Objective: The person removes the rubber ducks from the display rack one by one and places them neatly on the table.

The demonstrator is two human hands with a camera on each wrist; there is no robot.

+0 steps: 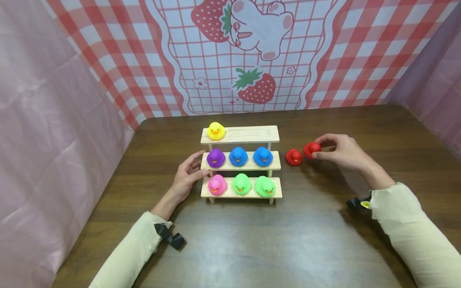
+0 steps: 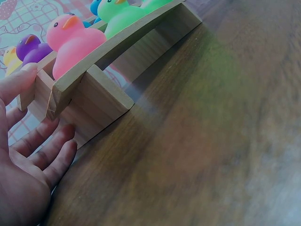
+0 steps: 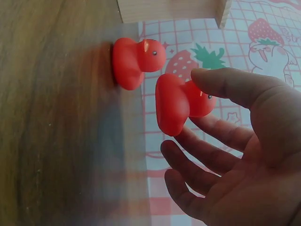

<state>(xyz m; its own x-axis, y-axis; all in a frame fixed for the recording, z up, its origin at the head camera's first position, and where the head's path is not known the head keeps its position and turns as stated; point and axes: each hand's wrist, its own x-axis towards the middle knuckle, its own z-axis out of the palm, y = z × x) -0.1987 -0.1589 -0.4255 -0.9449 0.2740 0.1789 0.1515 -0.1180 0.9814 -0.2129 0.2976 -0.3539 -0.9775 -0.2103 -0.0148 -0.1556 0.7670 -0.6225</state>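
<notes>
A three-step wooden display shelf [image 1: 242, 135] stands on the table with rubber ducks on each step. My left hand [image 1: 186, 176] holds its left end, thumb and index finger about the middle step, as the left wrist view [image 2: 28, 155] shows. Between thumb and fingers my right hand [image 1: 342, 154] pinches a red rubber duck [image 3: 171, 101], lifted off the table. A second red duck [image 1: 294, 157] sits on the table between that hand and the shelf.
On top is a yellow duck [image 1: 216, 131]. The middle step bears a purple duck [image 1: 216, 158] and two blue ducks [image 1: 238, 157]; the bottom one, a pink duck [image 1: 217, 185] and two green ducks [image 1: 241, 184]. Behind the brown table [image 1: 248, 244] hangs a checked strawberry cloth [image 1: 248, 60].
</notes>
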